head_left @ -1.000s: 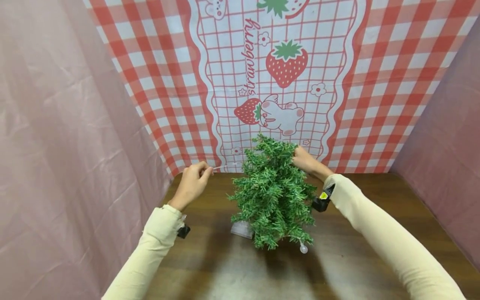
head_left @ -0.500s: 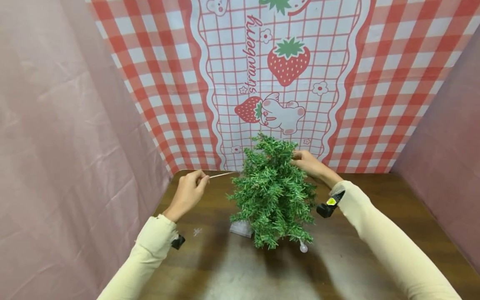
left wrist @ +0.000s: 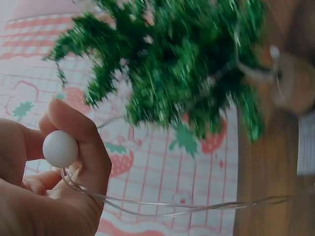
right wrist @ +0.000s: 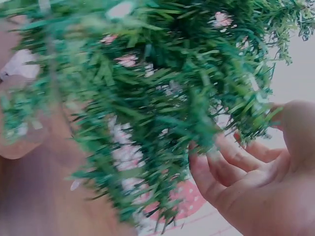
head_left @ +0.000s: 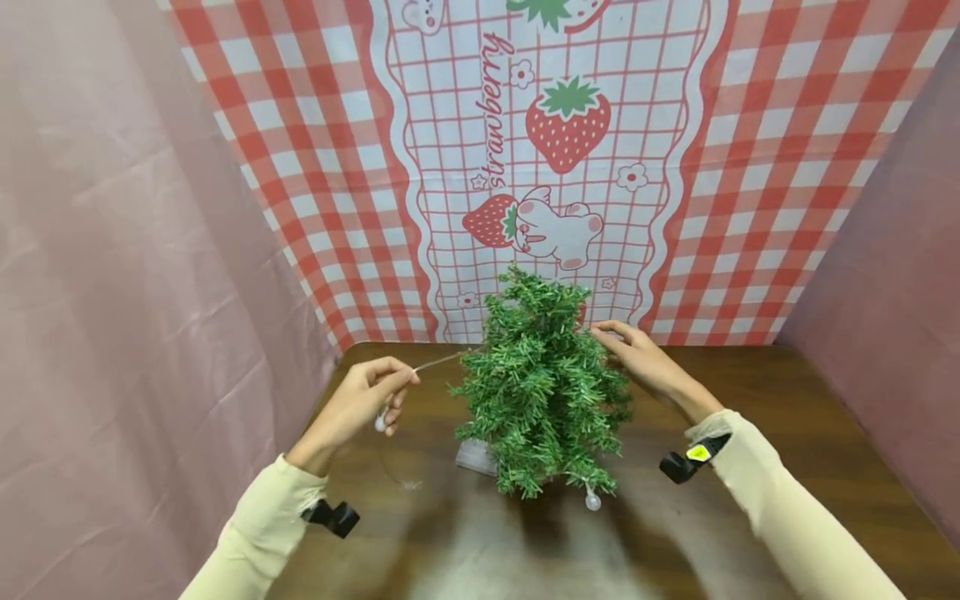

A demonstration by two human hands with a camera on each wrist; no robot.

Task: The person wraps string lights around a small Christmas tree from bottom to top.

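Observation:
A small green artificial Christmas tree (head_left: 536, 392) stands upright on the wooden table. Left of it, my left hand (head_left: 363, 404) pinches the thin clear wire of a string of lights (head_left: 442, 361), which runs taut to the tree's back. One round white bulb (left wrist: 60, 149) sits against the fingers in the left wrist view, and loose wire trails below. My right hand (head_left: 637, 358) is at the tree's right side, its loosely bent fingers (right wrist: 231, 162) partly behind the branches and holding nothing visible. Another bulb (head_left: 592, 501) hangs from a low front branch.
A whitish flat box-like piece (head_left: 476, 457) lies beside the tree's base on the table (head_left: 480, 558). Behind stands a red-and-white checked strawberry cloth (head_left: 360, 192). Pink curtains (head_left: 150, 292) close off both sides.
My left hand has drawn down and toward me, pulling the wire tight. The right hand has backed out from behind the tree, lower and to the right, and its fingers have loosened.

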